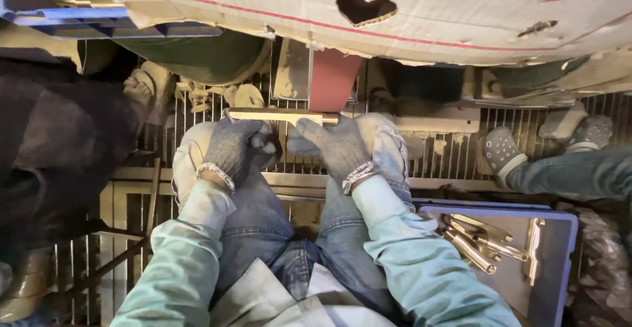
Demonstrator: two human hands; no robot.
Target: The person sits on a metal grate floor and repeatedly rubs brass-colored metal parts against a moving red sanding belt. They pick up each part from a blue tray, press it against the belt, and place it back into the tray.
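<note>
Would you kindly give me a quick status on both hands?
Left hand and right hand, gloved, gripping brass bar. Bar end at red belt. Nothing between.

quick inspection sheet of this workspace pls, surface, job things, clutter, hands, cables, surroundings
surface: slatted metal grating floor, dusty; the person sits over it, knees apart.
job's things: a long brass-coloured bar held level against a reddish-brown sanding belt.
clutter: a blue-rimmed tray at the person's right holds several brass-coloured metal parts.
grips: left hand and right hand, both in grey knit gloves, hold the bar near its two ends.
cables: nothing seen.
surroundings: worn cardboard sheet with a heart-shaped hole overhead; another person's grey perforated clog and trouser leg on the right; dark shape at left, unclear.
</note>
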